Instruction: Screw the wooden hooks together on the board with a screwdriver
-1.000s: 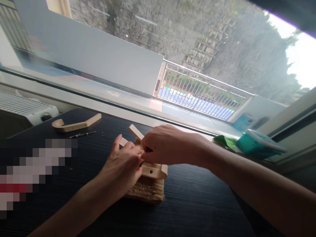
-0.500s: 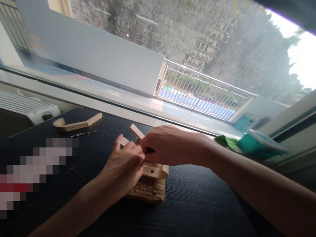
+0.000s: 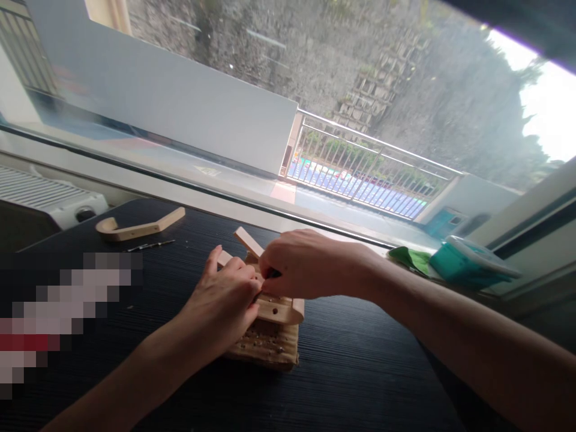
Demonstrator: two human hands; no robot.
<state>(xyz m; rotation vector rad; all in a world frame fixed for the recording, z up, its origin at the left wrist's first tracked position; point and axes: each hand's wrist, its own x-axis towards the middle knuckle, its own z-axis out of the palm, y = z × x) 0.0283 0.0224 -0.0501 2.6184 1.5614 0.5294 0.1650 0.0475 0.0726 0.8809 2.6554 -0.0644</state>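
My left hand (image 3: 227, 297) presses a curved, light wooden piece (image 3: 281, 311) with a round hole against a cardboard block (image 3: 274, 351). Its fingers are bent around the wood, and one fingertip points up. Close beside it, my right hand (image 3: 292, 264) is closed in a fist around a dark-handled tool (image 3: 272, 274). A thin shaft runs from the fist toward my left fingers, and its tip is hidden. Two pale wooden ends (image 3: 248, 241) stick out beyond my hands. Several small holes and shiny specks dot the cardboard top.
On the black table (image 3: 360, 366), another bent wooden piece (image 3: 139, 230) lies at the back left, with thin metal bits (image 3: 150, 245) near it. A teal container (image 3: 472, 264) and a green item (image 3: 410, 259) stand by the window at right. A white radiator (image 3: 54, 195) is at left.
Both hands keep their places on the wooden piece and the tool. My right fist looks slightly turned, and the whole view has shifted a little.
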